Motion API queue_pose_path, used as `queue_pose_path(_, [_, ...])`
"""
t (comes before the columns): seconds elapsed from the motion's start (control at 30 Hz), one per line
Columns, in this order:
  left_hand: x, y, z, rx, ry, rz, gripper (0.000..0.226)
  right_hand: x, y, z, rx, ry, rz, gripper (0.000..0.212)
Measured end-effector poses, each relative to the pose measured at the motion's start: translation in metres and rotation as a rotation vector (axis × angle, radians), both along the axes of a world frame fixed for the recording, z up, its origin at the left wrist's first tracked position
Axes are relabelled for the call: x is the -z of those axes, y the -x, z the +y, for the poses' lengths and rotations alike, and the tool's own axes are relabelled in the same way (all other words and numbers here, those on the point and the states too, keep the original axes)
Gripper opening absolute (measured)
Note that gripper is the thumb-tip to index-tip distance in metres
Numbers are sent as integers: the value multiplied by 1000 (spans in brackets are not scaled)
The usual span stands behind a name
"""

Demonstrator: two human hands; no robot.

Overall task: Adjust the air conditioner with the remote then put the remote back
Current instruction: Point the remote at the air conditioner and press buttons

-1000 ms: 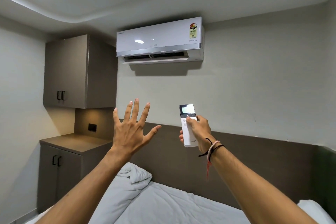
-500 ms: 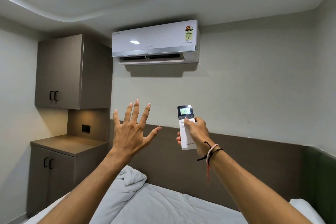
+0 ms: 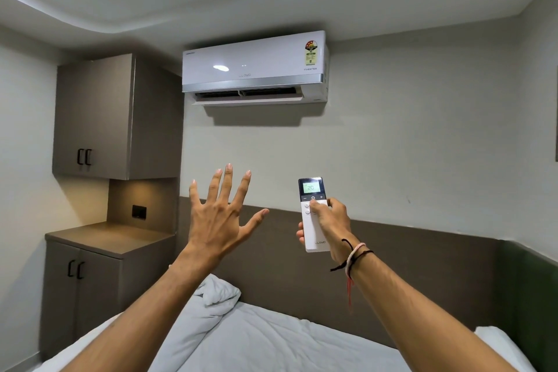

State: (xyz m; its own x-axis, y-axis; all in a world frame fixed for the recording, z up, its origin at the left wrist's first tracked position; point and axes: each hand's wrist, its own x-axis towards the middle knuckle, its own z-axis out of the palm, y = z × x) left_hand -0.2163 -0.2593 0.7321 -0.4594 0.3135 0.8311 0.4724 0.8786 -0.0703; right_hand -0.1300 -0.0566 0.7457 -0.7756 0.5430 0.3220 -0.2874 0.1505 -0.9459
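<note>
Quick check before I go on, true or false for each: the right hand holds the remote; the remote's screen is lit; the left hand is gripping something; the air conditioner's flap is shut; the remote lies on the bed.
1. The right hand holds the remote. True.
2. The remote's screen is lit. True; it reads 20.
3. The left hand is gripping something. False: it is raised, empty, its fingers spread.
4. The air conditioner has its flap shut. False: the flap at the bottom is open, showing the dark outlet.
5. The remote lies on the bed. False: it is held upright in the air, above the bed.
</note>
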Motion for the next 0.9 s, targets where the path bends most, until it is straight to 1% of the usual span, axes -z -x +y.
queue_pose_path(0.27, [0, -3, 4, 11, 9, 5, 95, -1, -3, 1, 0, 23, -39, 22])
queue_pose_path(0.47, [0, -4, 4, 13, 11, 1, 95, -4, -2, 2, 42, 68, -63, 36])
queue_pose_path(0.67, [2, -9, 8, 25, 18, -3, 93, -3, -5, 3, -6, 108, -96, 35])
queue_pose_path(0.9, [-1, -12, 9, 32, 16, 8, 93, -4, -6, -3, 8, 108, -79, 32])
